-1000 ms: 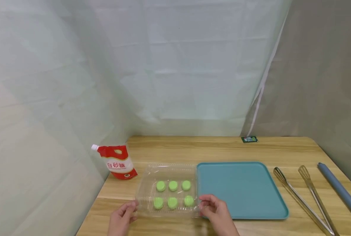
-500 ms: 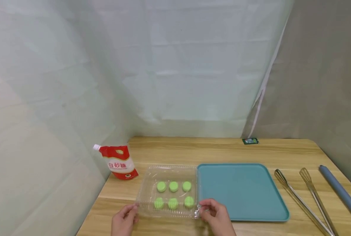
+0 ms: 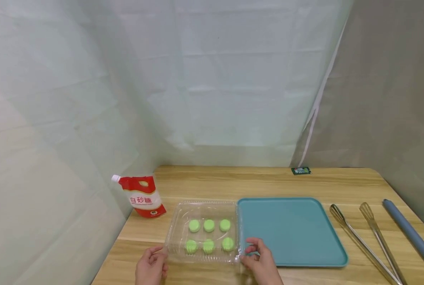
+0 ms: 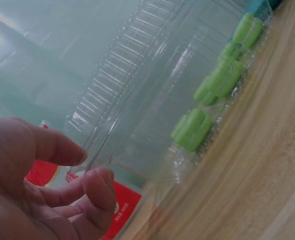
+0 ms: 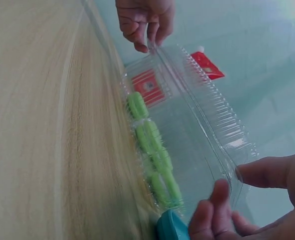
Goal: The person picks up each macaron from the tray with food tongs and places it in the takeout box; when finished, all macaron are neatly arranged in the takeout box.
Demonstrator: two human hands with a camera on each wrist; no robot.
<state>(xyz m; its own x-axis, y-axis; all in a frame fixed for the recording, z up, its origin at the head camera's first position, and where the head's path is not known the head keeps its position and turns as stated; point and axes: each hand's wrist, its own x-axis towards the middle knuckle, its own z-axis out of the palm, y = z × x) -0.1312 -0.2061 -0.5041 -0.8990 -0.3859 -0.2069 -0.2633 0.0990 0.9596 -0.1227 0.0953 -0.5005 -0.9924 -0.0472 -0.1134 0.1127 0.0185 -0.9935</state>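
A clear plastic box with a ribbed rim holds several green macarons, laid in two rows. At its near left corner, my left hand pinches the rim between thumb and fingertips, as the left wrist view shows up close. Around the near right corner is my right hand. Its thumb is right at the rim, and its curled fingertips lie on the other side of that corner. Seen from the right wrist, the green macarons show through the box wall.
A teal tray lies directly right of the box. Farther right are metal tongs and a blue-grey roll. A red and white sugar pouch stands at the left edge of the wooden table. A small green packet lies at the back.
My right hand's fingers have spread slightly and shifted right, off the side of the box, while the thumb stays at the corner. The left hand and box have barely moved.
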